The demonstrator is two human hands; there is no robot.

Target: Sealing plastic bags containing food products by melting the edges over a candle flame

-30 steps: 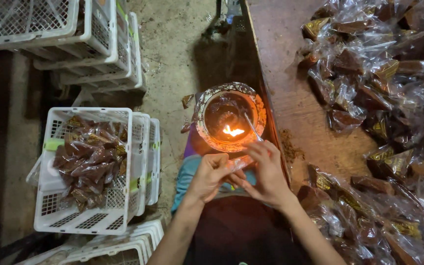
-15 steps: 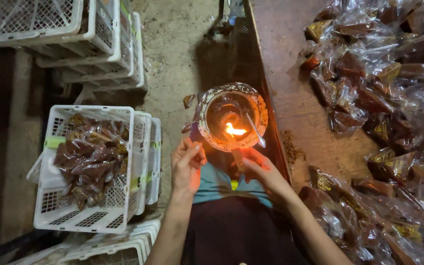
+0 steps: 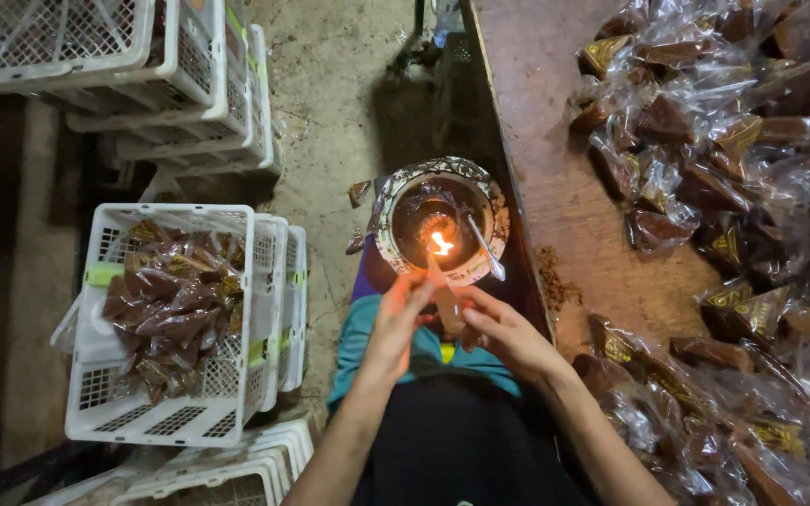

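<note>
Your left hand (image 3: 396,319) and right hand (image 3: 499,328) pinch small brown packet (image 3: 444,302) between them, top edge at flame (image 3: 441,245) in bowl (image 3: 388,214). Sealing step, likely. Next: steady edge, fingers clear.

Glossy clear plastic wrappers (image 3: 724,141) are shining on the matt, worn wooden table (image 3: 555,112). White plastic crates (image 3: 175,323) are sitting on rough concrete floor (image 3: 339,122); the metal spoon (image 3: 485,248) is glinting.
</note>
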